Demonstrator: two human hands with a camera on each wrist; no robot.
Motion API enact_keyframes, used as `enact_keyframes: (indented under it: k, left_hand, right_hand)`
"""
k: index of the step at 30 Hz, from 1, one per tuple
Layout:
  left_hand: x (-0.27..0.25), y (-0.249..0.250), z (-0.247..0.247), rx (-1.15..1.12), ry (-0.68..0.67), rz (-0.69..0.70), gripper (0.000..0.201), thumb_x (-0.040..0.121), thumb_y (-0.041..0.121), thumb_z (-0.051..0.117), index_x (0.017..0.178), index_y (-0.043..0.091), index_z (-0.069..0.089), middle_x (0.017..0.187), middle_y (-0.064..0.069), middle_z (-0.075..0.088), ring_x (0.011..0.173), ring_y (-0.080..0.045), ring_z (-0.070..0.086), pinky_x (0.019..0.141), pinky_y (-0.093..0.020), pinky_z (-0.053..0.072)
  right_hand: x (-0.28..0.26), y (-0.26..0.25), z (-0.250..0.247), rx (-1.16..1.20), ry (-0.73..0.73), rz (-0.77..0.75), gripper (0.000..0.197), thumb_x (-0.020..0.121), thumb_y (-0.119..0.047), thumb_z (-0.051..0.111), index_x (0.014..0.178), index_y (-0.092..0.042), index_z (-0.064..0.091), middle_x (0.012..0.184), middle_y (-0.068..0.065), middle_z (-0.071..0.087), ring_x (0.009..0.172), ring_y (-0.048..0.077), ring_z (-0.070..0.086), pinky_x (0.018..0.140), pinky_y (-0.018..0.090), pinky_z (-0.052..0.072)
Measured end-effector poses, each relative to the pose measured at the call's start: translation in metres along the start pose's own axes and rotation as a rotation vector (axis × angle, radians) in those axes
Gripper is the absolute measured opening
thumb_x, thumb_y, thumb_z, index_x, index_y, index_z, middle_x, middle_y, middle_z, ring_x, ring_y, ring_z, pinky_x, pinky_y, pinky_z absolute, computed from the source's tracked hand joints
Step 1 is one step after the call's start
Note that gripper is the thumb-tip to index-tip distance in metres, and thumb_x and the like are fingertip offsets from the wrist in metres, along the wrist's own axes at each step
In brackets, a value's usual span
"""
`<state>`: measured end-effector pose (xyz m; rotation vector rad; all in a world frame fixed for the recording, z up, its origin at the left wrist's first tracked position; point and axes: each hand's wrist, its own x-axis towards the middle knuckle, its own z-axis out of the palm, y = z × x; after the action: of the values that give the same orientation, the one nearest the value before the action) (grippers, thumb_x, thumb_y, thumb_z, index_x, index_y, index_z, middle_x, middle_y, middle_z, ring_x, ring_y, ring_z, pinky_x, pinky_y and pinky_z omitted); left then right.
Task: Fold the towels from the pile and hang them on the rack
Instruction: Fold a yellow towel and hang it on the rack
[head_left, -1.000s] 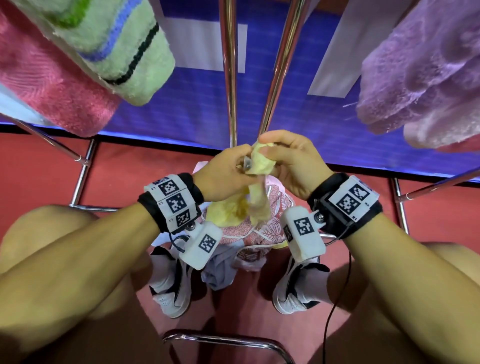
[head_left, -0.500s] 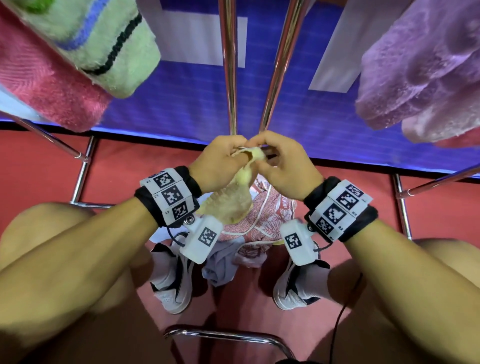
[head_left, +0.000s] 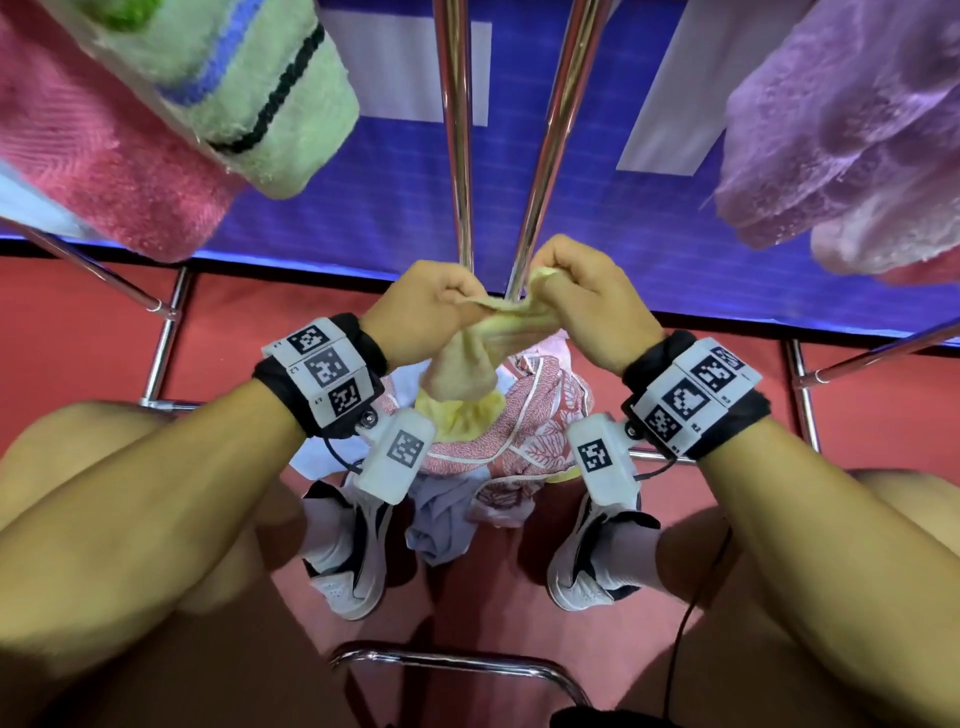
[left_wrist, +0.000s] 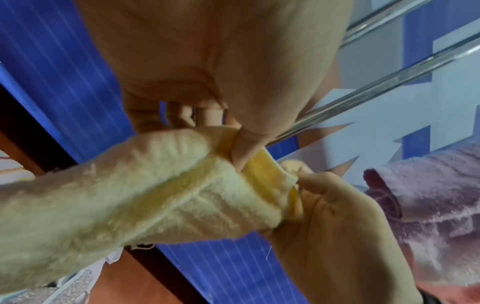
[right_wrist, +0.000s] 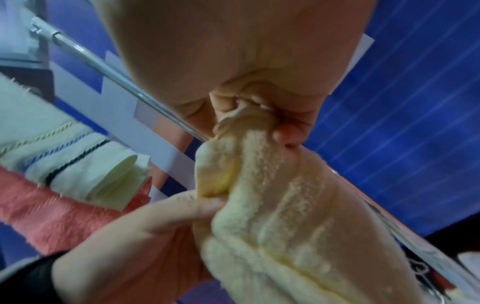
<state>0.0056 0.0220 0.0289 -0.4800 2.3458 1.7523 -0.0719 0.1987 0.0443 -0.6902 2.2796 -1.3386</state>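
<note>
Yellow towel (head_left: 470, 366): bunched terry cloth, held up between your two hands in front of the rack's two centre rails (head_left: 457, 130); its top edge is stretched from one hand to the other, and the rest hangs below your wrists.

Left hand (head_left: 426, 306): your thumb and curled fingers pinch the towel's upper edge; the left wrist view shows the thumb pressed on its yellow hem.

Right hand (head_left: 587, 301): clenched on the other end of the same edge, the cloth gathered between your curled fingers and thumb.

Pile (head_left: 519, 431): directly beneath your hands on the red floor (head_left: 88, 338); a pink leaf-print towel on top, pale blue and lilac cloth under it, between your two shoes (head_left: 353, 556).

Hung towels, up and left of your left hand: a green towel (head_left: 270, 88) with blue and black stripes, folded over a rail, lying against a pink towel (head_left: 104, 156) beside it.

Hung towel, up and right of your right hand: a lilac towel (head_left: 841, 130), draped.

Behind the rails: a blue panel (head_left: 389, 197) with white blocks.

Near you, below your forearms: a curved chrome tube (head_left: 467, 662).
</note>
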Motion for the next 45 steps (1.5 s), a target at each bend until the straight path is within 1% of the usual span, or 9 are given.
enact_keyframes:
  k: [4,7,11,18,22,25,29,37,45]
  left_hand:
    - [0.002,0.002,-0.003,-0.002,0.017,0.024,0.033,0.084,0.028,0.07,0.077,-0.002,0.058,0.068,-0.01,0.051,0.066,-0.018,0.044,0.062,-0.032,0.035]
    - [-0.001,-0.001,-0.002,0.032,-0.032,-0.001,0.03,0.083,0.031,0.076,0.07,0.011,0.058,0.056,-0.002,0.05,0.053,-0.013,0.044,0.056,-0.025,0.036]
    - [-0.008,0.001,0.004,-0.06,-0.099,-0.028,0.022,0.081,0.014,0.079,0.082,0.006,0.058,0.041,0.008,0.045,0.033,-0.01,0.046,0.053,-0.031,0.044]
    - [-0.004,-0.007,0.003,-0.002,-0.001,0.03,0.047,0.068,0.008,0.088,0.091,0.011,0.048,0.061,0.001,0.049,0.049,-0.007,0.041,0.05,-0.019,0.036]
    - [-0.006,-0.01,0.01,0.108,-0.078,0.035,0.056,0.06,0.038,0.085,0.099,0.006,0.061,0.094,-0.015,0.068,0.08,-0.032,0.064,0.081,-0.043,0.056]
    - [-0.008,-0.015,0.015,0.189,-0.086,0.058,0.039,0.072,0.03,0.066,0.101,0.003,0.065,0.099,-0.015,0.07,0.093,-0.033,0.065,0.087,-0.05,0.052]
    - [-0.004,-0.01,0.009,0.086,-0.025,-0.012,0.008,0.083,0.011,0.06,0.085,0.011,0.052,0.081,-0.012,0.057,0.073,-0.022,0.053,0.069,-0.037,0.044]
    - [-0.003,-0.008,0.003,0.106,0.044,0.027,0.029,0.079,0.009,0.078,0.081,0.019,0.05,0.072,0.008,0.055,0.054,0.003,0.05,0.053,-0.013,0.041]
    - [-0.002,-0.025,-0.015,0.232,0.157,0.096,0.02,0.066,-0.006,0.061,0.08,0.007,0.055,0.065,-0.002,0.051,0.059,-0.012,0.043,0.058,-0.028,0.036]
  right_hand:
    - [-0.002,0.004,0.002,-0.374,-0.08,-0.051,0.031,0.075,-0.042,0.079,0.083,-0.019,0.06,0.075,-0.002,0.064,0.074,0.017,0.057,0.069,0.029,0.047]
    - [0.001,0.012,0.0,-0.454,-0.047,-0.09,0.012,0.083,-0.028,0.074,0.082,-0.021,0.064,0.072,-0.003,0.059,0.078,0.024,0.058,0.069,0.028,0.04]
    - [0.002,0.015,-0.006,-0.393,0.095,-0.07,0.03,0.087,-0.038,0.068,0.069,-0.02,0.053,0.058,-0.001,0.047,0.06,0.018,0.045,0.056,0.023,0.034]
    - [-0.006,0.005,0.003,-0.156,0.036,-0.186,0.024,0.09,-0.035,0.065,0.077,-0.015,0.063,0.067,0.002,0.061,0.067,0.016,0.055,0.066,0.027,0.044]
    - [-0.004,0.003,0.0,-0.019,0.049,-0.191,0.026,0.09,-0.033,0.064,0.077,-0.012,0.063,0.066,-0.002,0.056,0.064,0.009,0.05,0.062,0.027,0.043]
    - [-0.005,-0.001,-0.003,0.061,0.076,-0.209,0.026,0.092,-0.026,0.064,0.075,-0.007,0.062,0.066,-0.003,0.054,0.063,0.007,0.048,0.061,0.026,0.042]
    - [-0.003,0.003,-0.01,0.039,0.14,-0.185,0.03,0.092,-0.028,0.065,0.072,-0.006,0.06,0.063,-0.001,0.051,0.062,0.006,0.045,0.059,0.024,0.039]
    - [0.0,0.03,-0.021,-0.458,0.131,-0.137,0.04,0.09,-0.054,0.054,0.069,-0.021,0.046,0.058,-0.001,0.043,0.064,0.026,0.043,0.063,0.041,0.046]
    - [-0.007,0.04,-0.025,-0.501,0.147,-0.15,0.037,0.094,-0.054,0.045,0.079,-0.02,0.043,0.061,-0.002,0.044,0.066,0.031,0.044,0.065,0.046,0.047]
